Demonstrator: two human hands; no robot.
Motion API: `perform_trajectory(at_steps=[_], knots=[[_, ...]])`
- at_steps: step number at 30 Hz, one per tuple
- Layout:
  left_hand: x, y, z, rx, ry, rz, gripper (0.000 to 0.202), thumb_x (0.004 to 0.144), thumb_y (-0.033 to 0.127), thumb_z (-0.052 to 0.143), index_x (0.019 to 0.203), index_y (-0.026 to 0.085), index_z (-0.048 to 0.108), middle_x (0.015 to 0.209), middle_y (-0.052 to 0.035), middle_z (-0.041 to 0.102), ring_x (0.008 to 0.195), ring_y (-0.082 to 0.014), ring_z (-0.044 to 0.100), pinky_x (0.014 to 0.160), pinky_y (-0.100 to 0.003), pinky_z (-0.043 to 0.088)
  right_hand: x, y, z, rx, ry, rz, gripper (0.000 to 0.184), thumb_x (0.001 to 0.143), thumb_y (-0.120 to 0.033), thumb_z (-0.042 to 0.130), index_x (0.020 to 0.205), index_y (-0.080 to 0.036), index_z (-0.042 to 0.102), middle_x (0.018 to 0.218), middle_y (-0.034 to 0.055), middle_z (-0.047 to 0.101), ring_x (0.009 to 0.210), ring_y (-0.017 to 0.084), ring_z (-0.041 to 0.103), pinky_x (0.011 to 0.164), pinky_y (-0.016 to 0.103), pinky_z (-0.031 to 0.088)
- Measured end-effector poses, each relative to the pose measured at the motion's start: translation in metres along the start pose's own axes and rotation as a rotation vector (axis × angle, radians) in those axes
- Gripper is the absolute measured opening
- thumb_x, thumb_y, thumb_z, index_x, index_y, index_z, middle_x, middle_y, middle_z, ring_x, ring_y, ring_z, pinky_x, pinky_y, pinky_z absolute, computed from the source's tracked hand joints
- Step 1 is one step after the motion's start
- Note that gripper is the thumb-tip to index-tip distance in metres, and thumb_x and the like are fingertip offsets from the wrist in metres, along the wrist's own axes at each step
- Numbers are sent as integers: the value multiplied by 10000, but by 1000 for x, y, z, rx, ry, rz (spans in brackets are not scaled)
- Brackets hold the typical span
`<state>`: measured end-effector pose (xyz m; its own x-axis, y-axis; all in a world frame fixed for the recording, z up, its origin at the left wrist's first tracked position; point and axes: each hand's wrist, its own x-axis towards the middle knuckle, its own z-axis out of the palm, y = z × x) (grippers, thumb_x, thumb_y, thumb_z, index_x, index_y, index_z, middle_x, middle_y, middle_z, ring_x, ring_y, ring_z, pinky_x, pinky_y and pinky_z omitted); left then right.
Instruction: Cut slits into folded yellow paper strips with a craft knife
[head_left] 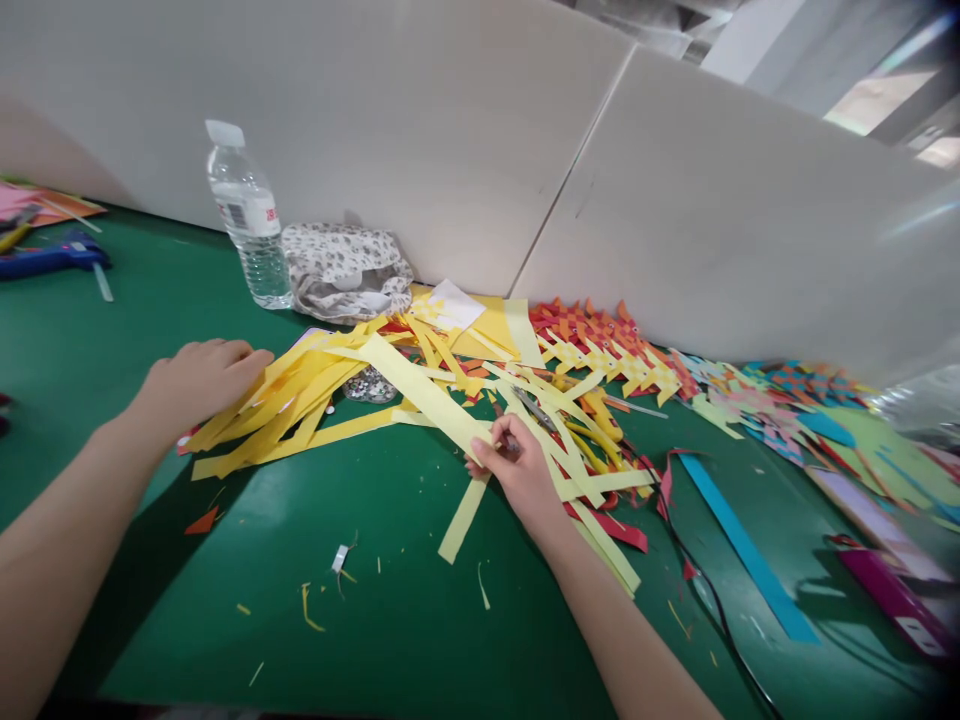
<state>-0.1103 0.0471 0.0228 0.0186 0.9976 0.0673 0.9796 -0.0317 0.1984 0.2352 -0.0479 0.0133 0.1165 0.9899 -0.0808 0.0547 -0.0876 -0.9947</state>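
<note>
My right hand [517,470] pinches the lower end of a wide pale yellow paper strip [420,390], which slants up and left over the pile. A slim grey metal tool [534,408] shows just behind these fingers; whether the hand touches it I cannot tell. More pale strips [574,450] lie crossed around that hand. At the left, my left hand [199,385] is loosely curved, its thumb over the edge of a heap of bright yellow paper strips [292,395]; its fingertips are partly hidden. No strip is visibly gripped there.
A water bottle [251,225] and a patterned cloth pouch [349,270] stand by the white partition [375,130]. Woven paper pieces [600,345] lie behind the pile. A black cable [705,585], blue strip [750,550] and magenta object [892,600] are rightward; a blue-handled tool [56,258] lies far left.
</note>
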Motion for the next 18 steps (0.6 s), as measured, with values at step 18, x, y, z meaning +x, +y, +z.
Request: perform_trajectory(at_steps=[18], knots=[[-54, 102, 16, 325, 157, 397, 318, 923, 297, 357, 898, 169, 647, 981, -139, 658, 917, -297, 599, 727, -392, 400, -4, -5, 0, 73, 46, -164, 377, 677, -351, 796, 686, -217, 445, 643, -77, 510, 552, 117, 651, 541, 244, 567]])
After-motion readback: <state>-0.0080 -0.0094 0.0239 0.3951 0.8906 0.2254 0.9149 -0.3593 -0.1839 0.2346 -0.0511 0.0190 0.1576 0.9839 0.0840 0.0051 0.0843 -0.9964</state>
